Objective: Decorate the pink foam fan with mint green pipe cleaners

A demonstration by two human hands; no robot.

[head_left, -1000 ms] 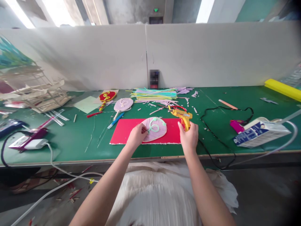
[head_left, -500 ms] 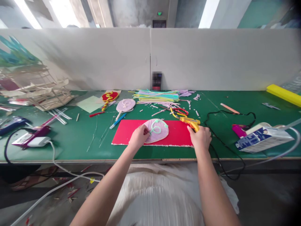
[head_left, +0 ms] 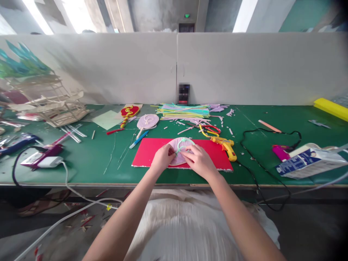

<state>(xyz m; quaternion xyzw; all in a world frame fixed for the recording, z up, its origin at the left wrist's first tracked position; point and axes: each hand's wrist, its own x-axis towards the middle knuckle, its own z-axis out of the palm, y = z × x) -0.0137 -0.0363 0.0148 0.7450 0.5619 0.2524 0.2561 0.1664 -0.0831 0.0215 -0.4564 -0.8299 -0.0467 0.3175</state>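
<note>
A lilac oval disc (head_left: 179, 160) lies on a red board (head_left: 144, 148), with a curled mint-green strip, seemingly a pipe cleaner (head_left: 182, 140), on its face. My left hand (head_left: 163, 157) pinches the strip's end at the disc's left edge. From the right, my right hand (head_left: 199, 159) reaches over the disc, its fingertips closed on the strip's curl and partly hiding it. A yellow glue gun (head_left: 225, 145) rests by the board's right end, out of both hands. Behind it are scissors (head_left: 208, 130) with red and yellow handles.
Pastel pipe cleaners (head_left: 185, 111) are piled at the back among cut scraps. Left of them lie a lilac lollipop shape (head_left: 148, 121), a red-and-yellow one (head_left: 130, 111) and a blue pen (head_left: 138, 140). A carton (head_left: 310, 163) and black cable (head_left: 244, 145) are on the right.
My right hand has let go of the yellow glue gun and moved left onto the disc's green strip. My left hand keeps its pinch at the disc's left edge.
</note>
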